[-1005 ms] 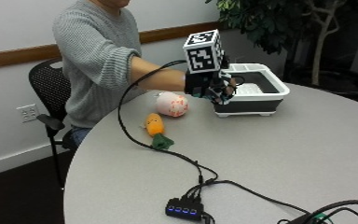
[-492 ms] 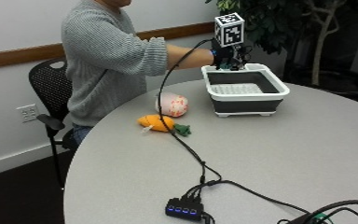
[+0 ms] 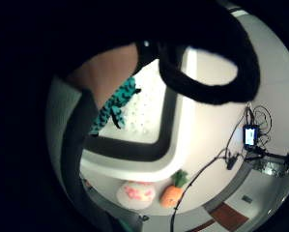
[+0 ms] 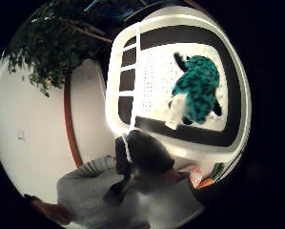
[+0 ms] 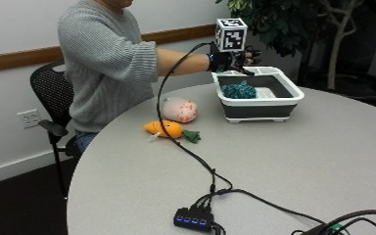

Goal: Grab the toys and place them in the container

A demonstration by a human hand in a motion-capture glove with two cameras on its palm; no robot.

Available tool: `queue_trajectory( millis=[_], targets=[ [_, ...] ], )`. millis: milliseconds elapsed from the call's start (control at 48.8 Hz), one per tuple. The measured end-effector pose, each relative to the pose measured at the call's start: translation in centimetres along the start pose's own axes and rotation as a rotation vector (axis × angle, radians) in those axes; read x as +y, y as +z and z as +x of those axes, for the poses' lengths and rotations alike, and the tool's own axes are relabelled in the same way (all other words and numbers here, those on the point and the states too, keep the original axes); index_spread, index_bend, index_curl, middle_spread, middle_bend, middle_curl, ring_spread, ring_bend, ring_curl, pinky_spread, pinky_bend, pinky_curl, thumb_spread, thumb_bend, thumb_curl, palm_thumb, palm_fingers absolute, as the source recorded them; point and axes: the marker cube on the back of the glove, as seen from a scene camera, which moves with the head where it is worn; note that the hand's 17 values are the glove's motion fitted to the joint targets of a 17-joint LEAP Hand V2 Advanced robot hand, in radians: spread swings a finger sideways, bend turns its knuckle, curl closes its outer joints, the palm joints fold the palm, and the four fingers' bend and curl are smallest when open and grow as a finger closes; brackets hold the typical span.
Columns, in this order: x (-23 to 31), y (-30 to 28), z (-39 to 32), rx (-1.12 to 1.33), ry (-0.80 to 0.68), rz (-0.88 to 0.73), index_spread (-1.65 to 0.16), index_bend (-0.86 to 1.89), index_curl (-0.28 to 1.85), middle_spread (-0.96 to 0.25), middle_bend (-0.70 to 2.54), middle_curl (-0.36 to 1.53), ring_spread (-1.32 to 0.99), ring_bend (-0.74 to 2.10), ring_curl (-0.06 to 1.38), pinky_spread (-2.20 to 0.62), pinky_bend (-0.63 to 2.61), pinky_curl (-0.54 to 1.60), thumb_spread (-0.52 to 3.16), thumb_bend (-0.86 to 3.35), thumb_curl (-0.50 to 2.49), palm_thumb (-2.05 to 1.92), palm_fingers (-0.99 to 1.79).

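With the teal plush toy (image 5: pixel 239 90) already lying inside the white-rimmed, dark-walled container (image 5: pixel 292 94), the gloved right hand (image 5: pixel 230 59) hovers above its near rim, and I cannot tell how its grip stands. The sensible move is back to the counter (image 5: pixel 292 161). Just beside the container lie a rounded pink-and-white plush (image 5: pixel 178 109) and a soft orange carrot toy (image 5: pixel 166 129), best taken around the middle.
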Motion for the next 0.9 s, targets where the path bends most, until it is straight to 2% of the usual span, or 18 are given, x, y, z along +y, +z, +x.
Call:
queue_trajectory(
  millis=[123, 287, 472, 656, 903],
  targets=[
    [4.5, -2.7, 2.8, -0.018, 0.058, 0.052, -0.34, 0.14, 0.41, -0.12, 0.07, 0.24, -0.06, 0.15, 0.31, 0.05, 1.17, 0.43, 1.17, -0.05, 0.44, -0.05, -0.29],
    [14.0, -7.5, 11.3, -0.062, 0.182, 0.157, -0.34, 0.16, 0.39, -0.12, 0.10, 0.22, -0.04, 0.16, 0.30, 0.08, 1.11, 0.40, 1.22, -0.04, 0.39, -0.04, -0.23],
    [21.8, -8.1, 18.4, -0.022, 0.342, 0.212, -0.35, 0.19, 0.39, -0.12, 0.11, 0.20, -0.04, 0.17, 0.28, 0.08, 1.05, 0.37, 1.26, -0.03, 0.35, -0.03, -0.16],
    [24.8, -1.7, 17.1, -0.015, 0.300, 0.122, -0.36, 0.18, 0.39, -0.12, 0.11, 0.19, -0.04, 0.17, 0.28, 0.08, 1.04, 0.36, 1.28, -0.02, 0.33, -0.02, -0.14],
    [28.4, 14.1, 13.8, -0.042, 0.332, -0.096, -0.36, 0.17, 0.37, -0.12, 0.10, 0.17, -0.05, 0.18, 0.27, 0.08, 1.08, 0.37, 1.31, -0.01, 0.32, 0.01, -0.16]
  ],
)
